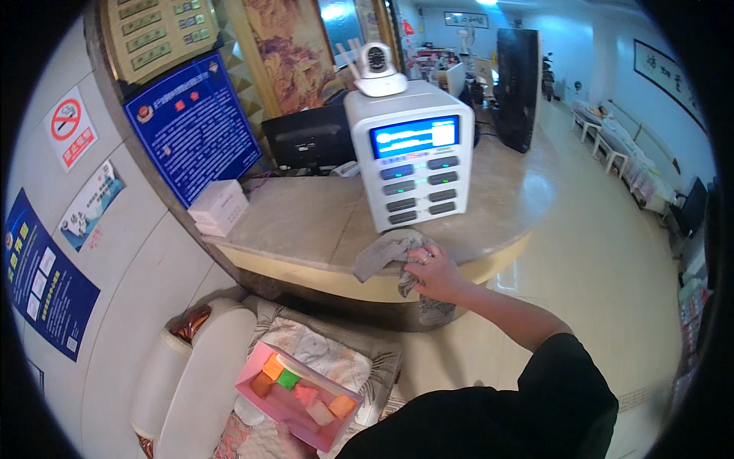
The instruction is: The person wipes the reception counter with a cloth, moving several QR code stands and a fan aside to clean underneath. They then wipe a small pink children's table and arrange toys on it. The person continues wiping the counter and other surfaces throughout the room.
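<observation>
My right hand (pixel 434 274), a ring on one finger, grips a grey cloth (pixel 390 249) at the counter's front edge. Part of the cloth lies on the countertop (pixel 309 212), and the rest hangs down over the edge. Just behind it stands a white power-bank rental station (pixel 421 195) with a lit screen and dark slots. Low in the view, my left hand (pixel 291 440) holds the near side of an open pink box (pixel 266 401), mostly hidden below the frame. Inside the box lie several orange, green, red and pale pink pieces (pixel 288 378), possibly folded cloths or sponges.
A white camera (pixel 381 77) with antennas tops the station. Behind are a black monitor (pixel 309 140) and a dark upright panel (pixel 518 89). White boxes (pixel 218 206) sit by the wall. Below the counter is a cushioned seat (pixel 321 344); a long sofa (pixel 636 152) stands far right.
</observation>
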Demonstrator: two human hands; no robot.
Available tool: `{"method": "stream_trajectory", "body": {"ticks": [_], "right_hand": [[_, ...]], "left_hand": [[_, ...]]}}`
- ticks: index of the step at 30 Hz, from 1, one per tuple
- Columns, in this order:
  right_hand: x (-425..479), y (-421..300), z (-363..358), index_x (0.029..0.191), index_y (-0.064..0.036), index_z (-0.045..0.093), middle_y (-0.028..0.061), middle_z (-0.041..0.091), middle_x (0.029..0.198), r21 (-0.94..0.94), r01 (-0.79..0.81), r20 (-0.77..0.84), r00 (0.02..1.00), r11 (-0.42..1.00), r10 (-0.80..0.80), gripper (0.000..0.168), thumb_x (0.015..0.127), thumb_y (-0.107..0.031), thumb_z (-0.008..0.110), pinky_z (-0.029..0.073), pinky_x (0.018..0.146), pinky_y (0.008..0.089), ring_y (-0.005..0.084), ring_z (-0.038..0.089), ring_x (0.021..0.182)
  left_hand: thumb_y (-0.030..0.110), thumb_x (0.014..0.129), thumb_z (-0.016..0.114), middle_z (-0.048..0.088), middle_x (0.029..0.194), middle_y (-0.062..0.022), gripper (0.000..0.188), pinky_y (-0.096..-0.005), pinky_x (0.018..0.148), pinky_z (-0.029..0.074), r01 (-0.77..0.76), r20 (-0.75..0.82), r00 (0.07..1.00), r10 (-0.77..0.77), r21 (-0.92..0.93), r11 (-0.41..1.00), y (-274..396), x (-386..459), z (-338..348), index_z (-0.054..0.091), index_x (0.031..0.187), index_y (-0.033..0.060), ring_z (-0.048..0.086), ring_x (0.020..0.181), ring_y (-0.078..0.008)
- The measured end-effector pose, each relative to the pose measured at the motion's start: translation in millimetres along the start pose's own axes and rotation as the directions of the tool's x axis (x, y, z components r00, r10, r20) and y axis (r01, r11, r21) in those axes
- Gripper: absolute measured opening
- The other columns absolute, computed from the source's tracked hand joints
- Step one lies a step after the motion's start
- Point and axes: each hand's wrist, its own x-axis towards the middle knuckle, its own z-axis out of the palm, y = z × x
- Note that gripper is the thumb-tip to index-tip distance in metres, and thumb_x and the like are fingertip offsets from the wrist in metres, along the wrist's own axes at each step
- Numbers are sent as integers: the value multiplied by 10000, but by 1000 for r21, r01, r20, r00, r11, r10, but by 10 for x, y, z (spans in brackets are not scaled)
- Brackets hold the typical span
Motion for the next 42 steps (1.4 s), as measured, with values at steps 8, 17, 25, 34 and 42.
{"method": "stream_trajectory", "body": {"ticks": [8, 17, 25, 34, 42], "right_hand": [[-944, 1392, -842, 1012, -126, 643, 87, 523, 1164, -85, -115, -19, 993, 990, 114, 374, 645, -167, 705, 401, 911, 473, 348, 446, 1122], [-1295, 2205, -1201, 1041, -127, 638, 99, 505, 1202, -177, -156, 86, 981, 972, 173, 348, 696, -165, 664, 403, 937, 457, 361, 442, 1122], [-1298, 2151, -1277, 1037, -128, 634, 82, 512, 1154, -96, -166, 102, 979, 981, 176, 360, 685, -187, 680, 400, 923, 478, 348, 438, 1117], [-1386, 2462, -1321, 1111, -125, 603, 109, 502, 1246, 12, -59, 152, 987, 998, 57, 403, 728, -241, 649, 401, 933, 490, 367, 453, 1143], [-1480, 3546, -1491, 1299, -66, 472, 174, 433, 1353, 140, 42, 68, 996, 989, -52, 587, 791, -337, 587, 372, 966, 501, 394, 400, 1227]], "left_hand": [[202, 729, 531, 501, 1170, -123, 655, -379, 914, 458, 172, 256, 958, -131, -143, 975, -406, -604, 1061, 341, 1331, 25, 525, 1080, -268], [129, 739, 475, 511, 1102, -117, 593, -320, 827, 485, 224, 233, 950, -209, -38, 974, -855, -1461, 2411, 372, 1307, -8, 546, 972, -228], [178, 765, 483, 526, 1107, -117, 555, -329, 847, 473, 338, 364, 877, -312, -6, 941, -1013, -1822, 3349, 402, 1271, -38, 549, 976, -232], [246, 810, 458, 542, 1109, -115, 491, -329, 857, 470, 313, 490, 822, -291, 39, 949, -1125, -1754, 4697, 451, 1222, -21, 560, 978, -223], [343, 849, 459, 492, 1249, -95, 583, -349, 978, 367, 287, 559, 788, -257, 36, 957, -1538, -1707, 6281, 397, 1340, 35, 475, 1135, -234]]}}
